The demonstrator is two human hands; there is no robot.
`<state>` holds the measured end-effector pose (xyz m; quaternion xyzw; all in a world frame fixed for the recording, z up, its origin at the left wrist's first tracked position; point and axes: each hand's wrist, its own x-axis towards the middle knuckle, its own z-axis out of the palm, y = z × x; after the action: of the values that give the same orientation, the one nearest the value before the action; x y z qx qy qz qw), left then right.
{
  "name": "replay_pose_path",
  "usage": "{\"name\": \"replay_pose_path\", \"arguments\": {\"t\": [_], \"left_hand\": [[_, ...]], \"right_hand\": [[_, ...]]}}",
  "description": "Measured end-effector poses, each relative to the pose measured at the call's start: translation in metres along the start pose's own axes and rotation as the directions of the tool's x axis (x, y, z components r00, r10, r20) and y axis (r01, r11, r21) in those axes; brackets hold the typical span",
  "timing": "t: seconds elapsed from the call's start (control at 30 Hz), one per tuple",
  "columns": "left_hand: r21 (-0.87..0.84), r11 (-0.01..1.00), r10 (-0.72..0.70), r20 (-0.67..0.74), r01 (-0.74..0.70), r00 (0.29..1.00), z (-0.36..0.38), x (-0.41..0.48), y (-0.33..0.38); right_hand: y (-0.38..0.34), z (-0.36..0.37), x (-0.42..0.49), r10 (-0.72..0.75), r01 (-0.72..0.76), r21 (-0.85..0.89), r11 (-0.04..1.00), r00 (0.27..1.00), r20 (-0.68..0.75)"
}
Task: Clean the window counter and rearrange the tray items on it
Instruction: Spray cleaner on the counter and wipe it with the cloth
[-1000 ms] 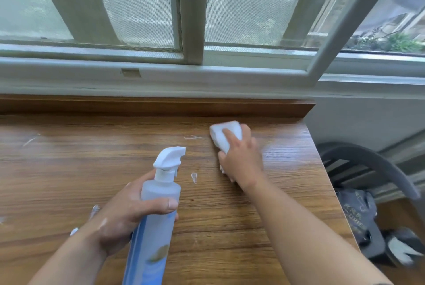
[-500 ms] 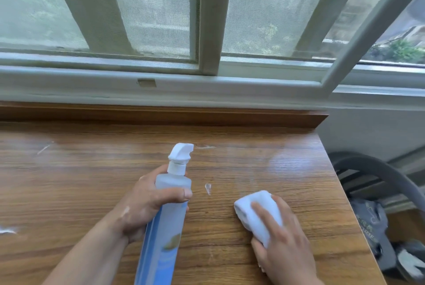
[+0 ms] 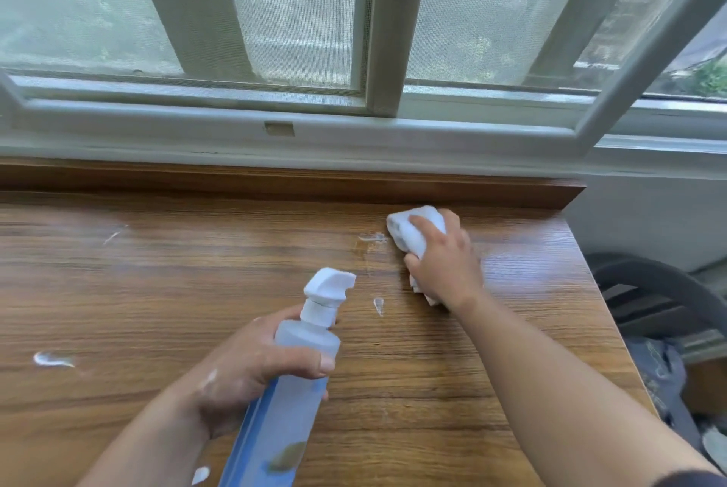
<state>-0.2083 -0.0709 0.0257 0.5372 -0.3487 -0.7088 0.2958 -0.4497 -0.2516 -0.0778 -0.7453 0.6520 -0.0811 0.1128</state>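
Note:
A wooden window counter (image 3: 157, 290) fills the view under a grey-framed window. My left hand (image 3: 251, 368) grips a blue spray bottle (image 3: 291, 388) with a white trigger head, held above the counter near the front. My right hand (image 3: 444, 262) grips a wadded white cloth (image 3: 413, 227) and presses it on the counter near the back right, close to the raised wooden back ledge (image 3: 393, 189). White foam smears lie on the wood: one (image 3: 378, 305) between the hands, one (image 3: 371, 238) just left of the cloth, one (image 3: 51, 360) at the far left. No tray is in view.
The counter ends at its right edge (image 3: 606, 309); beyond it sit a dark curved chair back (image 3: 668, 282) and a grey bag (image 3: 661, 372) lower down. The window sill and screen (image 3: 295, 14) rise behind the ledge.
My right hand has slid the cloth from the front of the counter back toward the ledge. My left hand keeps hold of the bottle in about the same place.

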Motion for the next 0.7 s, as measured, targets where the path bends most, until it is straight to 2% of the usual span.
{"name": "replay_pose_path", "arguments": {"t": [0.17,0.37,0.43,0.53,0.6,0.7], "left_hand": [[0.013,1.000,-0.024,0.033,0.023,0.999,0.002,-0.006,-0.012],[-0.098,0.995,-0.010,-0.013,0.009,1.000,-0.016,-0.018,-0.023],[-0.105,0.994,0.010,-0.036,-0.014,0.999,-0.026,-0.023,-0.025],[-0.123,0.992,0.027,-0.068,-0.036,0.997,-0.036,-0.026,-0.026],[-0.125,0.992,0.027,-0.069,-0.036,0.997,-0.037,-0.027,-0.025],[-0.113,0.993,0.021,-0.074,-0.030,0.997,-0.035,-0.027,-0.024]], "right_hand": [[0.006,-0.001,-0.027,-0.052,0.052,-0.003,0.999,0.999,-0.005],[0.012,0.006,-0.136,-0.090,0.090,0.049,0.995,0.996,0.002],[0.003,0.010,-0.179,-0.163,0.165,0.100,0.981,0.986,-0.026],[-0.017,0.019,-0.193,-0.239,0.240,0.066,0.969,0.971,-0.014],[-0.033,0.019,-0.156,-0.182,0.181,0.025,0.983,0.983,0.008],[-0.061,0.014,-0.075,-0.003,0.003,0.012,1.000,0.999,0.040]]}}
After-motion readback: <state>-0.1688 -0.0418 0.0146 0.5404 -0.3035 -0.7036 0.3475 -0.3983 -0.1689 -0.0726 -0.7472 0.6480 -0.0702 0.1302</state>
